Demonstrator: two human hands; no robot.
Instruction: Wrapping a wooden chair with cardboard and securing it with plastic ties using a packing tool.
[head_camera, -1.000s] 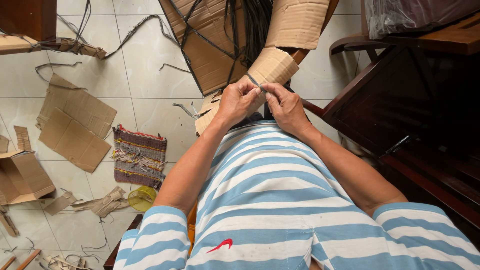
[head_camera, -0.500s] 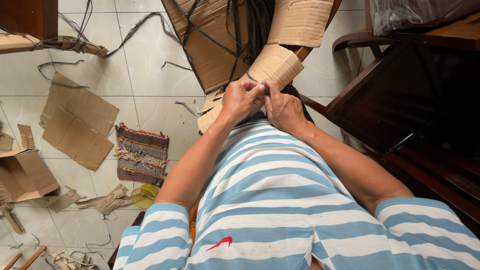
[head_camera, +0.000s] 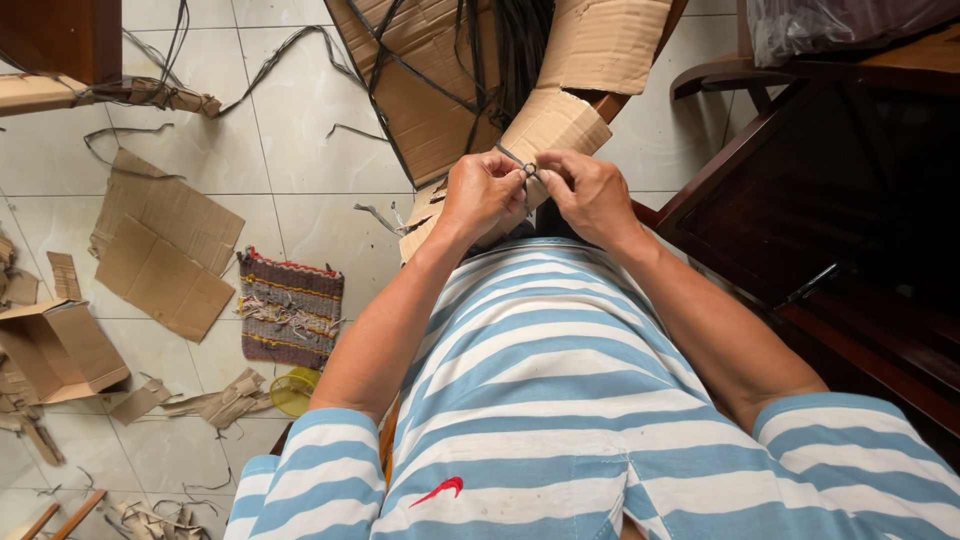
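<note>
The thin dark strap (head_camera: 522, 168) sits between the two hands, just in front of the person's striped shirt (head_camera: 540, 400) and over the edge of a folded cardboard piece (head_camera: 545, 130). Compared with a second ago, the hands have drawn slightly closer together and a little higher against the cardboard, and the strap now shows a small loop or crossing between the fingertips, which suggests the knotting or twisting work is being tightened rather than only begun. The left hand (head_camera: 480, 195) has its fingers curled in and pressed together, thumb and forefinger pinching the strap's near end. The right hand (head_camera: 590, 195) is likewise closed, its fingers (head_camera: 553, 175) pinching the strap from the other side, so the two hands nearly touch. Whether the strap passes around the cardboard or only lies on it cannot be told. Beyond the hands lie larger cardboard sheets (head_camera: 430, 90) with more dark straps draped over them. To the right stands dark wooden furniture (head_camera: 820, 200). On the tiled floor (head_camera: 300, 200) to the left lie flat cardboard scraps (head_camera: 165, 250), a small woven mat (head_camera: 290, 308), an open cardboard box (head_camera: 60, 345) and a yellow round lid (head_camera: 293, 392).
</note>
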